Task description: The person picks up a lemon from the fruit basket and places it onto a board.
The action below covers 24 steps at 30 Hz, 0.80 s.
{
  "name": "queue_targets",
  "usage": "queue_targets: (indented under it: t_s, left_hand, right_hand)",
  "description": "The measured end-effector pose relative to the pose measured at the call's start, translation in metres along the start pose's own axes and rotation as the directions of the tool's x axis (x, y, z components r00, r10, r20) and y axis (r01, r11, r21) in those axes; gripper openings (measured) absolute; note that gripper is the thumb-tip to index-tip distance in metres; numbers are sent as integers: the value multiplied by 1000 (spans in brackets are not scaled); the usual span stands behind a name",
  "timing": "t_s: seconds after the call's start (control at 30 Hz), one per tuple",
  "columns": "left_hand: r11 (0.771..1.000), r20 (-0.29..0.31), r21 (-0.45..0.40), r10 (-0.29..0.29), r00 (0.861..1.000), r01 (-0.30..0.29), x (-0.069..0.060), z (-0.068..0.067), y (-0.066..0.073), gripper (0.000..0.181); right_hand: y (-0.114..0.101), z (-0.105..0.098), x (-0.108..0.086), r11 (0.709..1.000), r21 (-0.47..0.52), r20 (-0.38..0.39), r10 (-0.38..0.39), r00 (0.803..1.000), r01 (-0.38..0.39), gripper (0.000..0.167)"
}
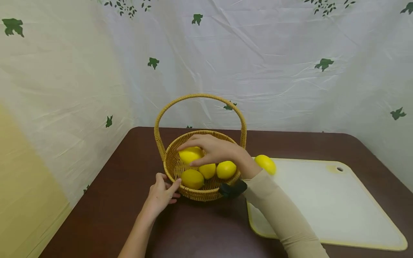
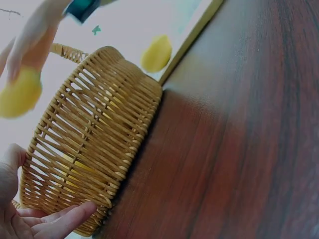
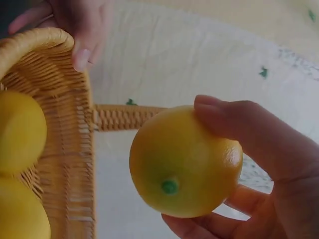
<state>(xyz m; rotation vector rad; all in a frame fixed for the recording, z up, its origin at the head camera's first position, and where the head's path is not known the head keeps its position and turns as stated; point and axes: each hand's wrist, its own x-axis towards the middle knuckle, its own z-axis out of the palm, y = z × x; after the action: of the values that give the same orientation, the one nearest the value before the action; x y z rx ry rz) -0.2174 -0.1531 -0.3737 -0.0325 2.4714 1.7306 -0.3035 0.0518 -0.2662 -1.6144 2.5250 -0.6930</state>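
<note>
My right hand (image 1: 214, 147) holds a yellow lemon (image 3: 184, 162) between thumb and fingers, above the wicker basket (image 1: 201, 195). In the right wrist view the lemon's green stem end faces the camera. Three more lemons lie inside the basket, one of them near its front left (image 1: 192, 179). At the basket's front left, my left hand (image 1: 160, 193) grips its edge, the thumb at the rim and the fingers along the outer wall. The left wrist view shows these fingers (image 2: 70, 219) low against the weave.
A white cutting board (image 1: 326, 200) with a yellowish edge lies to the right on the dark wooden table (image 1: 106, 215). Another lemon (image 1: 265, 164) sits at the board's far left corner. The basket's tall handle (image 1: 200, 95) arches above it. Behind hangs a white leaf-patterned cloth (image 1: 274, 71).
</note>
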Motion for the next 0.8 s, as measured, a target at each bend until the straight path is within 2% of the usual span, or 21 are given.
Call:
queue_targets:
  t_s: [0.1, 0.2, 0.4, 0.6, 0.8]
  left_hand:
    - [1000, -5, 5, -7, 1000, 7, 1, -3, 2, 51]
    - [1000, -2, 11, -11, 1000, 11, 0, -5, 1, 53]
    - [1000, 10, 15, -17, 1000, 17, -3, -8, -3, 56]
    - [999, 4, 19, -30, 1000, 30, -5, -15, -5, 55]
    - [999, -2, 17, -38, 999, 38, -6, -20, -5, 56]
  right_hand:
    - [-7, -13, -26, 999, 8, -68, -38, 997, 38, 49]
    - [-11, -23, -52, 999, 20, -131, -42, 990, 46, 49]
    - [-14, -37, -93, 998, -53, -193, 33, 981, -44, 49]
    - [-14, -47, -118, 986, -68, -226, 131, 965, -150, 50]
    - [-9, -46, -131, 973, -70, -237, 198, 951, -220, 49]
